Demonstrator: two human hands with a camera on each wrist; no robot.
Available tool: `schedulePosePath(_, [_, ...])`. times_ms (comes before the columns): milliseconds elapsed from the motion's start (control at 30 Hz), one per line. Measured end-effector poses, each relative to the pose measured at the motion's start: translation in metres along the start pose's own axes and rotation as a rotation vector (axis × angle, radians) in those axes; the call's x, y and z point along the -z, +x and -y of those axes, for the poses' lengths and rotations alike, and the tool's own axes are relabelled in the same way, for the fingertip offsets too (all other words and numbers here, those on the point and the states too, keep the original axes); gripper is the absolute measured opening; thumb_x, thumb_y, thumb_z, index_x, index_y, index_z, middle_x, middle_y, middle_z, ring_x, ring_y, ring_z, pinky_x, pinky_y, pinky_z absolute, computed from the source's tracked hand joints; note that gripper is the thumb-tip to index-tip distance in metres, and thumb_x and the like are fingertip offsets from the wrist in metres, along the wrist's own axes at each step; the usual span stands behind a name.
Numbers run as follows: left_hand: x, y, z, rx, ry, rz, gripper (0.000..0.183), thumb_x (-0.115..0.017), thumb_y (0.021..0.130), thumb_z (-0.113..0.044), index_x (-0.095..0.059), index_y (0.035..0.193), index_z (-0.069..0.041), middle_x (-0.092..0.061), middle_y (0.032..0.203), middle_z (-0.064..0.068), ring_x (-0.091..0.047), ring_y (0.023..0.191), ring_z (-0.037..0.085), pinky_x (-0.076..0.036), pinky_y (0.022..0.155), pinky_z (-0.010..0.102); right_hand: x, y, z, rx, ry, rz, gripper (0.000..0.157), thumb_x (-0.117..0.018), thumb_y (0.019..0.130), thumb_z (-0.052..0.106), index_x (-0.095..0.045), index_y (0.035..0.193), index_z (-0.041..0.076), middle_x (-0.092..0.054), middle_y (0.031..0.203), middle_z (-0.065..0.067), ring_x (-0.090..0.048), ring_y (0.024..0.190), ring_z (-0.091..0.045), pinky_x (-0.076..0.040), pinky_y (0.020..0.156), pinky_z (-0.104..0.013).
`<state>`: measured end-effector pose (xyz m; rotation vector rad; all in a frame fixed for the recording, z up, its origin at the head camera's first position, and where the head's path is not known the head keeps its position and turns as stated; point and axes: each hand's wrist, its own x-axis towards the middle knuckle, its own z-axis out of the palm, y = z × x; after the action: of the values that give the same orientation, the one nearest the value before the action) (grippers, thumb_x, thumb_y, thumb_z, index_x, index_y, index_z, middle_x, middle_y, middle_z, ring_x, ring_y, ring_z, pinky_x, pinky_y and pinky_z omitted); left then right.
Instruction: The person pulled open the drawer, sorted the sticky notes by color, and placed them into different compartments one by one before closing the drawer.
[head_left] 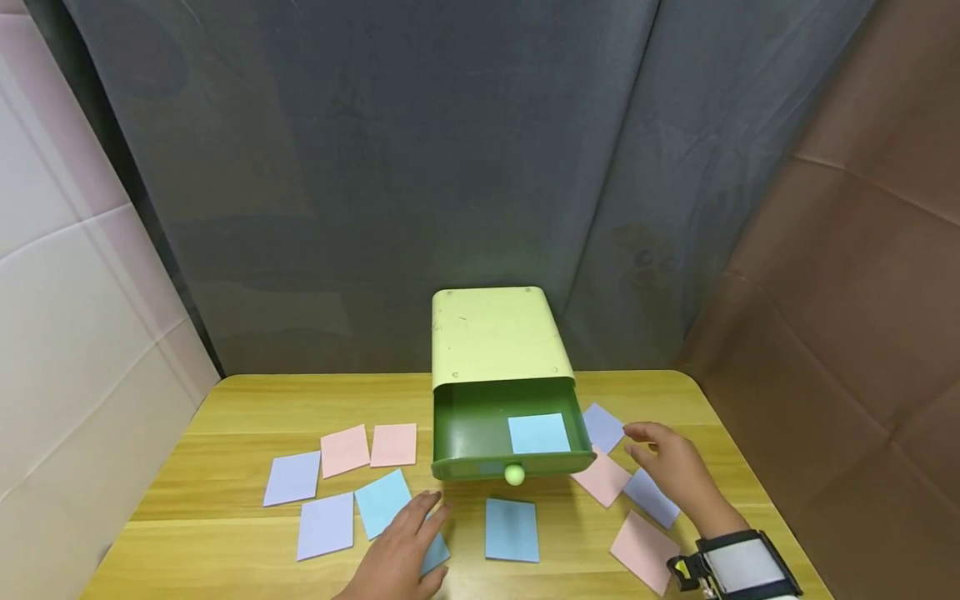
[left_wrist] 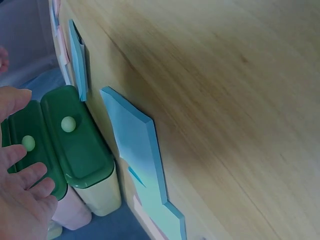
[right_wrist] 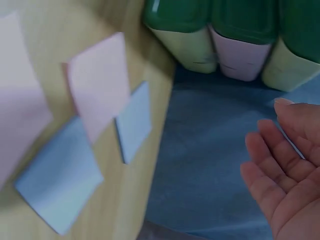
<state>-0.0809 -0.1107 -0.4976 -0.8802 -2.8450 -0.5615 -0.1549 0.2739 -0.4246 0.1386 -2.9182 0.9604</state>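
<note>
A yellow-green drawer cabinet (head_left: 495, 333) stands at the back of the table, its green drawer (head_left: 465, 429) pulled out. Inside lies a blue sticky-note pad (head_left: 538, 433). My left hand (head_left: 401, 554), fingers extended, is over a blue pad (head_left: 437, 552) that it partly hides; whether it touches the pad I cannot tell. Right of the drawer is my right hand (head_left: 678, 471), loosely bent and holding nothing, near a purple pad (head_left: 602, 427) and a pink pad (head_left: 602, 477). Both the left wrist view and the right wrist view show these hands empty.
More pads lie left of the cabinet, among them a pink pad (head_left: 393, 445) and a purple pad (head_left: 326, 526). A blue pad (head_left: 512, 531) lies before the drawer's knob (head_left: 514, 474). Dark cloth (head_left: 375, 167) hangs behind the table (head_left: 225, 467).
</note>
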Motion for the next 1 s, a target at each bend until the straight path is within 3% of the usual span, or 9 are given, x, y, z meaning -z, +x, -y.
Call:
schedulePosePath(367, [-0.001, -0.003, 0.001, -0.007, -0.003, -0.015, 0.063, -0.076, 0.081, -0.027, -0.051, 0.135, -0.005, -0.047, 0.139, 0.015, -0.046, 0.127, 0.036, -0.051, 0.090, 0.045, -0.036, -0.004, -0.007, -0.025, 0.027, 0.048, 0.029, -0.066, 0.088, 0.003, -0.063, 0.116, -0.006, -0.065, 0.113, -0.021, -0.059, 0.107, -0.039, -0.048, 0.092, -0.054])
schedulePosePath(633, [-0.003, -0.004, 0.002, -0.025, 0.033, -0.057, 0.064, -0.077, 0.079, -0.028, -0.052, 0.133, -0.006, -0.049, 0.138, 0.014, -0.048, 0.125, 0.034, -0.052, 0.090, 0.045, -0.060, -0.002, -0.003, -0.057, 0.008, 0.129, 0.030, -0.070, 0.086, 0.005, -0.064, 0.113, -0.006, -0.066, 0.110, -0.020, -0.060, 0.106, -0.041, -0.050, 0.087, -0.054])
schedulePosePath(800, [-0.002, -0.004, 0.001, -0.019, 0.023, -0.050, 0.063, -0.077, 0.080, -0.028, -0.052, 0.134, -0.005, -0.048, 0.138, 0.014, -0.048, 0.126, 0.034, -0.051, 0.091, 0.045, -0.073, -0.002, -0.001, -0.029, -0.018, 0.111, 0.027, -0.073, 0.082, 0.005, -0.064, 0.104, -0.008, -0.067, 0.102, -0.020, -0.061, 0.102, -0.041, -0.051, 0.085, -0.054])
schedulePosePath(1000, [-0.002, -0.005, 0.001, -0.013, 0.017, -0.039, 0.063, -0.076, 0.081, -0.028, -0.051, 0.134, -0.004, -0.048, 0.138, 0.015, -0.048, 0.126, 0.035, -0.050, 0.093, 0.045, -0.089, -0.004, 0.004, 0.036, 0.087, 0.105, 0.046, -0.078, 0.074, 0.001, -0.063, 0.118, 0.001, -0.066, 0.112, -0.021, -0.060, 0.109, -0.040, -0.047, 0.092, -0.057])
